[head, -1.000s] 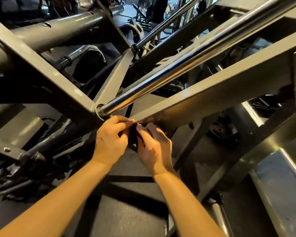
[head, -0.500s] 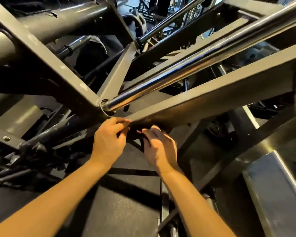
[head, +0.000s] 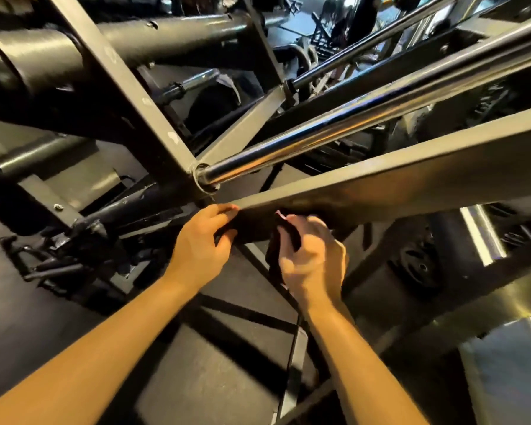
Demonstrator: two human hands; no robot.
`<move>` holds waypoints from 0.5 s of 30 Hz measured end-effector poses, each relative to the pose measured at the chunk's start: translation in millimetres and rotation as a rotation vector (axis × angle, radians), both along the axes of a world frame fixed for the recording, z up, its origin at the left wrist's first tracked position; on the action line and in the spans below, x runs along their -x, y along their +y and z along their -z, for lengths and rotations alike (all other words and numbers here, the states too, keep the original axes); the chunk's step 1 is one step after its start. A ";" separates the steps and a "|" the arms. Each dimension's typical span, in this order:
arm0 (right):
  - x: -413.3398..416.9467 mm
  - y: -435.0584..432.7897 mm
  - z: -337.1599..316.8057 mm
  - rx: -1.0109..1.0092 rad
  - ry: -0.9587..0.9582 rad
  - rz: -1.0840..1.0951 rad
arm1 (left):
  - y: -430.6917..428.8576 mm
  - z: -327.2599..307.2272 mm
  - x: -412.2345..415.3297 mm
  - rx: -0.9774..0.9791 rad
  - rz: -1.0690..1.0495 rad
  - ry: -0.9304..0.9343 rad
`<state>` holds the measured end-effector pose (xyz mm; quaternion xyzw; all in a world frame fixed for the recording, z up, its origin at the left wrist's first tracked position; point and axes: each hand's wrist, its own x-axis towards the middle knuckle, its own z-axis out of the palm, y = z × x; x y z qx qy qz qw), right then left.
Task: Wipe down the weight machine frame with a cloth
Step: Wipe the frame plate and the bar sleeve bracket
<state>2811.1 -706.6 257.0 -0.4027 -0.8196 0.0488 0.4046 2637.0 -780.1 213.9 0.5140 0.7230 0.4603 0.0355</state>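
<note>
- We see the cloth (head: 284,240) in our right hand (head: 314,259). It is dark and hangs in a soft, floppy strip just under the slanted frame bar (head: 380,191).
- Our right hand curls around the cloth and holds it tight. The hand looks blurry, so we cannot tell just how each finger sits.
- Our left hand (head: 201,240) is at the low end of the same bar. Its thumb and fingers seem to pinch the bar's bottom edge. We cannot tell if a bit of cloth is in there too.
- We think the cloth is very light and bends any way we want. It will fold, bunch up and slip off the bar if we hold only one corner.
- So we think it is best to bunch it into a fat pad in the palm and press that pad flat on the metal.
- The frame is hard, heavy and does not move. It looks smooth, so the cloth should slide along it with ease.
- The shiny round rod (head: 319,139) sits just above the bar, near our hands.
- The bar has sharp-looking edges, so we think we should keep the cloth between our skin and the metal.
</note>
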 end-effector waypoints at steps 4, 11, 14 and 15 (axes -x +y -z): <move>-0.6 6.7 -13.7 -0.150 0.055 -0.063 | -8.7 -6.3 -17.2 -0.032 -0.045 -0.076; -1.7 -5.8 -3.8 0.508 0.220 -0.204 | -33.9 -12.8 -79.9 -0.167 -0.108 -0.429; -18.8 1.3 -15.8 0.690 0.297 -0.323 | -31.8 -23.5 -94.6 -0.199 -0.094 -0.551; -23.4 3.7 -20.9 0.700 0.293 -0.362 | -29.8 -29.1 -95.7 -0.223 -0.118 -0.574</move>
